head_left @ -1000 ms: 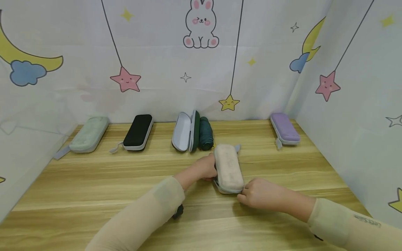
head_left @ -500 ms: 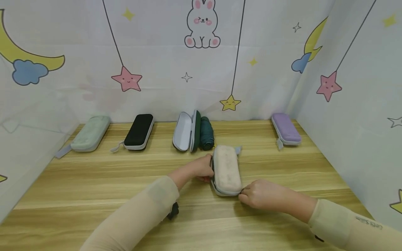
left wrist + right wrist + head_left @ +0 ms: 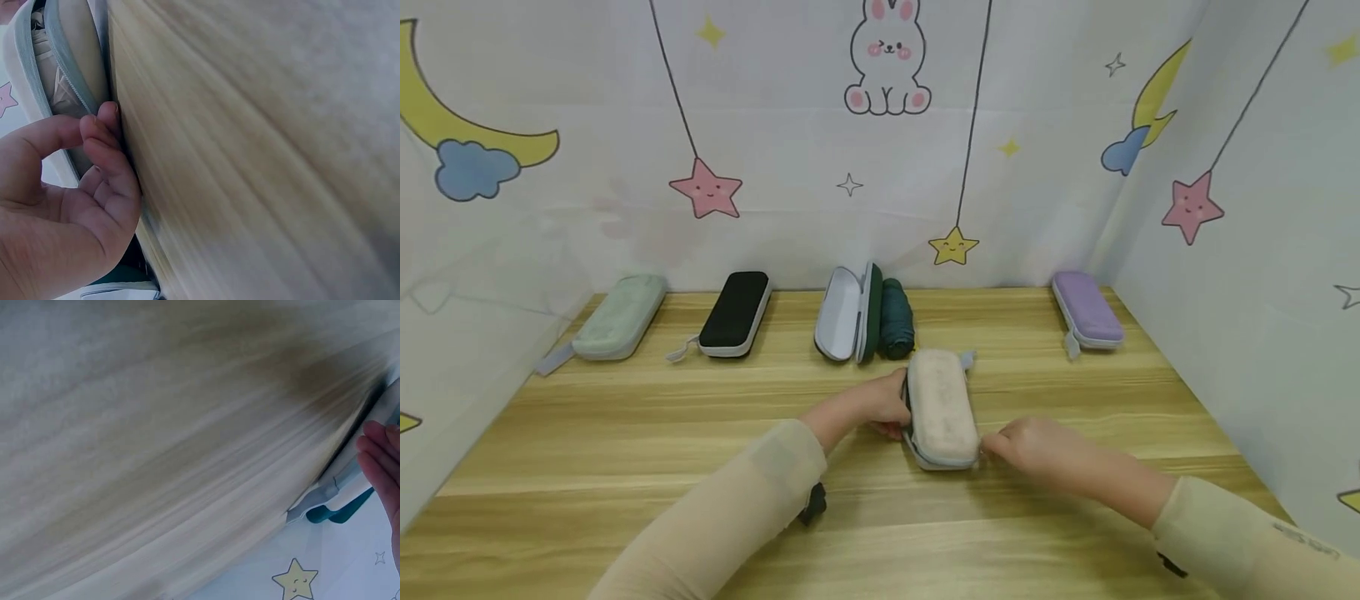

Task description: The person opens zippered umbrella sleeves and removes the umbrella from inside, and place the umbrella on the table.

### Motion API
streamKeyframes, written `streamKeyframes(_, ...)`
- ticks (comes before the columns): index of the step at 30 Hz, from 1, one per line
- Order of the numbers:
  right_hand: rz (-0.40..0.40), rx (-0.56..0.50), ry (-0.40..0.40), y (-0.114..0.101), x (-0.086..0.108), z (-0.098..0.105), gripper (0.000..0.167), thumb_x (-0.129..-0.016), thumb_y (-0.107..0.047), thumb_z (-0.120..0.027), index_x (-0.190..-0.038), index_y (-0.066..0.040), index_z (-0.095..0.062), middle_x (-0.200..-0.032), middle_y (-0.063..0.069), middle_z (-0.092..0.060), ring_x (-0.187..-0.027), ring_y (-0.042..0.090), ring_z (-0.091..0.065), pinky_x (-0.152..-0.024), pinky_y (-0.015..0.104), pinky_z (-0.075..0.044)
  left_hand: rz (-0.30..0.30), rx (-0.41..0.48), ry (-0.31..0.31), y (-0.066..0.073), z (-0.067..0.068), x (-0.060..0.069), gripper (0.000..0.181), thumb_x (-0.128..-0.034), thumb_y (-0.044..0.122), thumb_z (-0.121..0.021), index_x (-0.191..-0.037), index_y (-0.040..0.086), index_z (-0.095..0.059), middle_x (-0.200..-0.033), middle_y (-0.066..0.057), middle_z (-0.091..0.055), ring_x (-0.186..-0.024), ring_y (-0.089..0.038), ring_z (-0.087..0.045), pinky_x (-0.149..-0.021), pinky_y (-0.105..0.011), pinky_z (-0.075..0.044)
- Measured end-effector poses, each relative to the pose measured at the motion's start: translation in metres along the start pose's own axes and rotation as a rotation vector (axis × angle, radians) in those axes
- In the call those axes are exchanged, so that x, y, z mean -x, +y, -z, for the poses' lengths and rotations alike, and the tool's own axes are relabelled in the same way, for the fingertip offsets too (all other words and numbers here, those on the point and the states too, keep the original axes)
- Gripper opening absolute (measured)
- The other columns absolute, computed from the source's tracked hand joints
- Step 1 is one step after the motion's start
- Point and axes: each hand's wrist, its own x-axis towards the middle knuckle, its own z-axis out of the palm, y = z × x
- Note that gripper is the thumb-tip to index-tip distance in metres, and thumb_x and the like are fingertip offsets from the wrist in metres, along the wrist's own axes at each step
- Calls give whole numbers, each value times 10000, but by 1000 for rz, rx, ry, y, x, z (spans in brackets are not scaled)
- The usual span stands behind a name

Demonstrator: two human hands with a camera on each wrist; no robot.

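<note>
A cream zippered hard case (image 3: pixel 942 408) lies near the middle of the table, its zipper partly undone along the left side. Through that gap, the left wrist view shows pale folded material (image 3: pixel 61 87). My left hand (image 3: pixel 880 404) holds the case's left edge, thumb and fingertips pinched close to the zipper teeth (image 3: pixel 78 94). At the near right corner, my right hand (image 3: pixel 1037 450) has its fingers bunched, seemingly pinching the small zipper pull (image 3: pixel 982 451), which is mostly hidden. A grey strap (image 3: pixel 967 360) sticks out at the case's far end.
Along the back stand a pale green case (image 3: pixel 621 318), a black case (image 3: pixel 735 314), an opened dark green case (image 3: pixel 842 317), a rolled dark teal umbrella (image 3: pixel 896 320) and a purple case (image 3: pixel 1087 308). Printed cloth (image 3: pixel 775 108) encloses the wooden table (image 3: pixel 662 442).
The cream case has shifted slightly toward me. My right hand has moved a little right and away from me, round the case's corner. My left hand keeps its hold.
</note>
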Motion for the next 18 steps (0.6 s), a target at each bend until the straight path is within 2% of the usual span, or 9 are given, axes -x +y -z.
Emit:
streamKeyframes(3, -34, -45, 6, 6, 1, 1, 271, -789, 6, -724, -907, -107, -508, -586, -56, -524, -508, 60, -518, -463, 201, -423, 6, -1, 6, 1, -1, -1, 843, -789, -98, -583, -1507, 16, -155, -682, -149, -647, -492, -167, -600, -455, -269, -486)
streamKeyframes(7, -102, -121, -31, 13, -3, 1, 255, -810, 36, -708, -871, -106, -506, -575, -62, -499, -487, 39, -483, -444, 182, -395, 4, -7, 16, 0, -1, 0, 823, -786, -87, -592, -1490, 9, -176, -678, -151, -646, -489, -167, -598, -454, -272, -486)
streamKeyframes(14, -203, -169, -88, 31, -11, -2, 243, -831, 62, -680, -817, -109, -507, -578, -49, -521, -486, 29, -463, -444, 198, -405, 2, 1, 26, 4, -2, 5, 782, -784, -89, -601, -1454, -4, -207, -633, -136, -627, -466, -160, -583, -458, -278, -498)
streamKeyframes(18, -243, -183, -136, 39, -16, -2, 214, -848, 57, -660, -823, -102, -520, -609, -18, -565, -508, 50, -502, -465, 221, -431, 8, 3, 41, 5, -2, 6, 766, -776, -105, -589, -1440, 1, -222, -602, -123, -601, -452, -158, -568, -443, -268, -486)
